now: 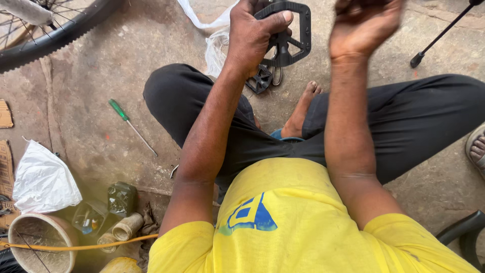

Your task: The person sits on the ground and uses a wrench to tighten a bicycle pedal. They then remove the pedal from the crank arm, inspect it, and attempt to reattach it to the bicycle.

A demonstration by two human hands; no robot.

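Observation:
My left hand (252,30) grips a black bicycle pedal (295,30) held up in front of me, thumb across its top edge. A second black pedal (261,78) lies on the concrete floor just below it. My right hand (361,25) is raised beside the held pedal, blurred, fingers curled; whether it holds anything cannot be made out. I sit on the floor in dark trousers, with a bare foot (303,108) between my legs.
A green-handled screwdriver (131,126) lies on the floor at left. A bicycle wheel (55,30) is at top left, clear plastic wrap (217,48) near the pedals. A white bag (43,179), a bowl (38,242) and small containers (121,199) crowd the lower left. A thin black stand leg (439,35) stands at top right.

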